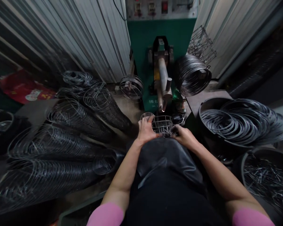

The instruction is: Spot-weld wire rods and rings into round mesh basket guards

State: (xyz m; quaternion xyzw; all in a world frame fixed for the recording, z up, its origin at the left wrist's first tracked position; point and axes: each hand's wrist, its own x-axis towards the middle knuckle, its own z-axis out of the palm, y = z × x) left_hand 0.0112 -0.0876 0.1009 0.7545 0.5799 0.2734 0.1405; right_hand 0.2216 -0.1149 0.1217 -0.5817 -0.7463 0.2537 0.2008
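Note:
Between my hands is a small round wire basket (164, 125), held just above my lap. My left hand (146, 128) grips its left side, fingers over the rim and thumb low. At the lower right of the basket, my right hand (181, 134) is closed with its fingertips together; part of the grip is hidden, and I cannot make out whether a small wire piece is pinched there. Just beyond the basket stands a green spot welder (141, 37). A bright glow shows at its electrode tip (163, 110).
Stacks of wire rings and baskets (68, 169) lie along the left. On the right, a tub (204, 103) holds wire rings (235, 119), and a second bin (240, 163) holds short wire pieces (266, 179). Wire hoops (191, 75) hang beside the welder.

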